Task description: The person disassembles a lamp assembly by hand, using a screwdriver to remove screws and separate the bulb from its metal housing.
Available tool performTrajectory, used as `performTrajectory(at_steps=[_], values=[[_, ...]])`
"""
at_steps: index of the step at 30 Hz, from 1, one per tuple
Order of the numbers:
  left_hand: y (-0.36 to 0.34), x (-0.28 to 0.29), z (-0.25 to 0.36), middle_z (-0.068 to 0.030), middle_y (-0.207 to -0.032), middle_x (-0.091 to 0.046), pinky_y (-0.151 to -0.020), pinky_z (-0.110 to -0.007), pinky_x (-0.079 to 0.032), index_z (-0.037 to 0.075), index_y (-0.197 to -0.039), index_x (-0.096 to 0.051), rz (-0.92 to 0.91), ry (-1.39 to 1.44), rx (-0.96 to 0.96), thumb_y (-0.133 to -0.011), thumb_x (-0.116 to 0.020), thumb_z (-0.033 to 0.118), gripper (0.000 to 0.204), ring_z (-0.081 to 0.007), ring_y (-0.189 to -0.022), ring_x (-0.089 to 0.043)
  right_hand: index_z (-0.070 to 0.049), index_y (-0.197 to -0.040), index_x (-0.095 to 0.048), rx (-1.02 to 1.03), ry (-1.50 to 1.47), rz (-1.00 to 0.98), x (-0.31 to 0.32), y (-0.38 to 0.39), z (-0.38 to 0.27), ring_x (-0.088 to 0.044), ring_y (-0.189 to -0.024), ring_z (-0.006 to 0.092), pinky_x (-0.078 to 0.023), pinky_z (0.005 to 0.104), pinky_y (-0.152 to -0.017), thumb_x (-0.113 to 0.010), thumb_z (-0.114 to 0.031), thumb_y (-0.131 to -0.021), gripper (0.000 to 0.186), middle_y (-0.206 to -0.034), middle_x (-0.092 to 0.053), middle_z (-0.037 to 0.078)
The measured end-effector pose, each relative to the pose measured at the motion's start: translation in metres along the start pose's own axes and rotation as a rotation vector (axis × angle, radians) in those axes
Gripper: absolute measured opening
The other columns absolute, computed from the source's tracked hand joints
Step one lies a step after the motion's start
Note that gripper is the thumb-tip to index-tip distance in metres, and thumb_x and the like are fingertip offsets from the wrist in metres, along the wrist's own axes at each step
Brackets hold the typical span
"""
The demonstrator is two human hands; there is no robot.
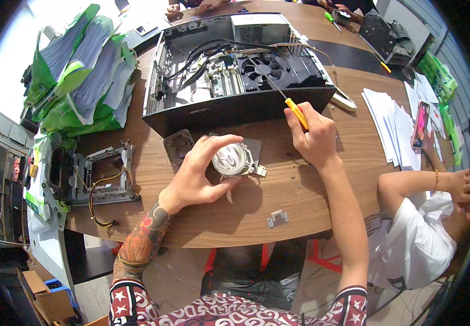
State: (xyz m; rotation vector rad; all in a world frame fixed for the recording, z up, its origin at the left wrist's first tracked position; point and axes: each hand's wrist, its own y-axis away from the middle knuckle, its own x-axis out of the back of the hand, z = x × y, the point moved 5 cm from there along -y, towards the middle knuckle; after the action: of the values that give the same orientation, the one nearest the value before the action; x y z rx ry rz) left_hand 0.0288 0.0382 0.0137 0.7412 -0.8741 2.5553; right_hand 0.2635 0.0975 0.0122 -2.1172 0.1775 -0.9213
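Note:
My left hand (199, 163) curves its thumb and fingers round a small round clear container (228, 158) on the wooden table. What lies inside the container is too small to make out. In my right hand (315, 133) is a screwdriver (297, 113) with a yellow handle, its thin shaft slanting up and to the left. The shaft reaches over the black fan (262, 71) inside a computer case (202, 111) with its side panel off. From this view I cannot tell whether the tip touches anything. Beside the container lies a small metal bracket (253, 149).
At left lie a metal drive frame (104, 174) with cables and a green bag of papers (77, 70). A small bracket (277, 218) rests near the front edge. Paper sheets (384, 125) lie at right, where another person (417, 233) holds a phone (421, 125). Other people's hands show at the far side.

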Motion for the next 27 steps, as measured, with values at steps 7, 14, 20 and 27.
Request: performTrajectory(at_steps=[7, 14, 20, 27], values=[[0.004, 0.005, -0.002, -0.0163, -0.122, -0.062, -0.098, -0.035, -0.049, 0.000, -0.132, -0.051, 0.148, 0.120, -0.004, -0.074, -0.082, 0.012, 0.067, -0.0245, -0.113, -0.063, -0.006, -0.089, -0.060, 0.007, 0.014, 0.012, 0.000, 0.000, 0.000, -0.065, -0.059, 0.0320, -0.049, 0.0398, -0.051, -0.065, -0.027, -0.097, 0.023, -0.072, -0.067, 0.013], [0.003, -0.002, -0.003, -0.0157, -0.121, -0.062, -0.093, -0.037, -0.049, 0.005, -0.135, -0.052, 0.003, 0.003, -0.010, -0.071, -0.084, 0.009, 0.071, -0.0272, -0.104, -0.063, -0.006, -0.088, -0.060, 0.008, 0.014, 0.004, 0.000, 0.000, -0.001, -0.065, -0.058, 0.0325, -0.049, 0.0402, -0.050, -0.065, -0.027, -0.096, 0.024, -0.071, -0.067, 0.014], [0.008, 0.003, -0.004, -0.0136, -0.120, -0.062, -0.097, -0.035, -0.049, 0.004, -0.135, -0.051, 0.184, 0.136, -0.018, -0.071, -0.084, 0.006, 0.071, -0.0247, -0.112, -0.062, -0.006, -0.087, -0.059, 0.018, 0.021, 0.012, 0.000, 0.000, 0.000, -0.066, -0.060, 0.0326, -0.051, 0.0400, -0.051, -0.066, -0.027, -0.096, 0.024, -0.071, -0.067, 0.014], [0.002, -0.003, 0.001, -0.0149, -0.120, -0.062, -0.094, -0.036, -0.049, 0.004, -0.133, -0.053, 0.005, -0.038, 0.020, -0.071, -0.084, 0.007, 0.069, -0.0267, -0.107, -0.062, -0.006, -0.088, -0.059, 0.017, 0.017, 0.001, 0.000, 0.000, 0.000, -0.066, -0.060, 0.0328, -0.051, 0.0400, -0.051, -0.066, -0.026, -0.096, 0.023, -0.072, -0.067, 0.014]])
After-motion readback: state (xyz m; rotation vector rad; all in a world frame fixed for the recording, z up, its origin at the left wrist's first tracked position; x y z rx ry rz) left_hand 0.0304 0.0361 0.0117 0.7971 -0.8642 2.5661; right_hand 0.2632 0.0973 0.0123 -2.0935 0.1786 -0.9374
